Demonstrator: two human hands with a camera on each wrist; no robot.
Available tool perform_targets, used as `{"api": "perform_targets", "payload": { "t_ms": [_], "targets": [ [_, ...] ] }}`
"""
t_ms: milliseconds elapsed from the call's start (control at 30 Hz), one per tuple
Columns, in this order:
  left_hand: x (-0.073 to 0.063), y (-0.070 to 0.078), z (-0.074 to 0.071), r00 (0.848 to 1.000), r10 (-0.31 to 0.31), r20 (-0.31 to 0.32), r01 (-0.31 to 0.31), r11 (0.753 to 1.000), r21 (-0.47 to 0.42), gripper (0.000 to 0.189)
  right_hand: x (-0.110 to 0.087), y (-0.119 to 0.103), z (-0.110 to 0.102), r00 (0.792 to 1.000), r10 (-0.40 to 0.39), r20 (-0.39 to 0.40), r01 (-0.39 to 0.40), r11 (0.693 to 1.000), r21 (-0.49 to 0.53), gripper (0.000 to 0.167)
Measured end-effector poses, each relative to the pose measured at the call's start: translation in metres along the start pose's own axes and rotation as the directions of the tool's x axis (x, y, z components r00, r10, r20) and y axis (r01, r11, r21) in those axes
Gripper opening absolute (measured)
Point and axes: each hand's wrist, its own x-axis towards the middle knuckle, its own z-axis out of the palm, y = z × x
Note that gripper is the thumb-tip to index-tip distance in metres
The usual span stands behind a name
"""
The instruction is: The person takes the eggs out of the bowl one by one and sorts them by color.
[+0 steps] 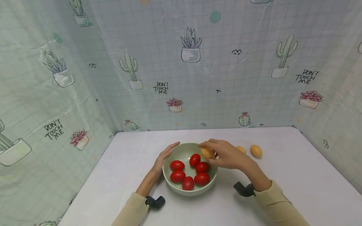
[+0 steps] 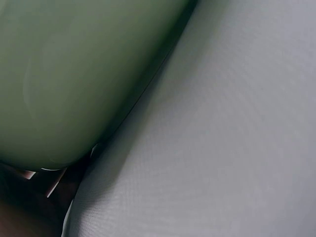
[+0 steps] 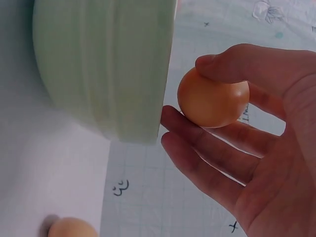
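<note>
A pale green bowl (image 1: 192, 191) stands on the table with several red eggs (image 1: 178, 176) lying in it. Against its left outer side rests my left hand (image 1: 161, 159), fingers extended along the wall below the rim. The left wrist view shows the green wall of the bowl (image 2: 84, 74) close up, with the fingers dark at the lower left corner. My right hand (image 1: 226, 154) pinches a yellow-orange egg (image 1: 207, 153) between thumb and fingers over the bowl's right rim. In the right wrist view the held egg (image 3: 212, 101) is beside the rim, with other fingers spread below it.
Two more yellow-orange eggs lie on the white table (image 1: 291, 175) right of the bowl, one (image 1: 256, 151) in full view and one (image 1: 241, 149) partly behind the right hand. A cactus-print cloth (image 1: 226, 103) hangs behind the table and along both sides.
</note>
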Motion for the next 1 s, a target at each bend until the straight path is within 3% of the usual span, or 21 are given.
{"api": "perform_targets", "payload": {
  "t_ms": [267, 767, 1000],
  "targets": [
    [0.002, 0.0, 0.001, 1.0, 0.004, -0.002, -0.004, 1.0, 0.003, 0.055, -0.012, 0.012, -0.015, 1.0, 0.015, -0.02, -0.016, 0.999, -0.044, 0.049],
    [0.002, -0.002, -0.001, 1.0, 0.004, 0.007, -0.004, 1.0, 0.015, 0.054, -0.045, 0.044, -0.038, 0.991, 0.094, -0.093, -0.096, 0.995, -0.02, 0.052],
    [0.002, -0.002, -0.003, 1.0, -0.002, 0.012, 0.002, 1.0, -0.003, 0.054, -0.059, 0.059, -0.048, 0.975, 0.204, -0.091, -0.203, 0.979, 0.021, 0.055]
  ]
}}
